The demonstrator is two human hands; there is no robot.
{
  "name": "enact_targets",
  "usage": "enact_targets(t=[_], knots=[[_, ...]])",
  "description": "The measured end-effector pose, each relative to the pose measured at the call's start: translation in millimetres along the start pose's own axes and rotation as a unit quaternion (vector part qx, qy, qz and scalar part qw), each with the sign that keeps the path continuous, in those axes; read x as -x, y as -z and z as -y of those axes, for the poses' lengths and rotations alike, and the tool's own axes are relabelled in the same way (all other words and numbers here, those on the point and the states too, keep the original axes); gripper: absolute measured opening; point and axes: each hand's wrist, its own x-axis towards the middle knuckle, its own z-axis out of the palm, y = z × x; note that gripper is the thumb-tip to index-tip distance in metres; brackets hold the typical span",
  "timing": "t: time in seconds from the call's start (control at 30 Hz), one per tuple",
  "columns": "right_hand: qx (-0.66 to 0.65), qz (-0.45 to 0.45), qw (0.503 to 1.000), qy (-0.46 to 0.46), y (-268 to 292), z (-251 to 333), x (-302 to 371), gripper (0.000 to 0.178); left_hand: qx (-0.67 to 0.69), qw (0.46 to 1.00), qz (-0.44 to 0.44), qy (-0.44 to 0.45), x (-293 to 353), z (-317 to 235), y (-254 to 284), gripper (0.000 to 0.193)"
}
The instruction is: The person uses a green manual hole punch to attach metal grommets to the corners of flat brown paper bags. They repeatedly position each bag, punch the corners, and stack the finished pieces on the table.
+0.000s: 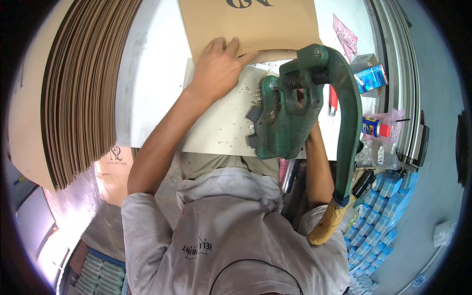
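My left hand (216,71) lies over the near left part of a brown paper bag (255,27), its fingers stretched out and its thumb pointing right along the bag's near edge. Two small round spots, perhaps eyelets or holes, show near that edge. Right of the hand stands a green hand press (287,120) with a long curved lever ending in a worn yellow-brown grip (327,227). My right hand (301,96) is mostly hidden behind the press; only a bit of skin shows through its frame, and its fingers cannot be made out. Small metal eyelets (250,91) lie beside the press.
A tall stack of brown cardboard sheets (83,93) stands at the left. On the right side of the white table (152,64) are a phone (371,78), a red cutter (333,101), a pink wrapper (345,37) and a blue spray can (374,127). Blue wrapped packs (378,206) lie below right.
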Motion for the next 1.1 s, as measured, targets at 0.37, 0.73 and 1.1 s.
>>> enact_targets(t=[0.37, 0.73, 1.1], knots=[[-0.044, -0.048, 0.998, 0.007, -3, -8, 1, 0.022, 0.006, 1.000, -0.014, 0.010, 0, 1, -10, 0.068], [0.045, 0.032, 0.998, -0.006, -3, 26, -7, 0.023, 0.033, 0.997, 0.066, 0.029, -6, -1, 1, 0.055], [0.101, -0.029, 0.994, -0.001, 8, 40, -1, 0.021, 0.058, 0.996, 0.045, 0.045, -6, -4, 1, 0.047]])
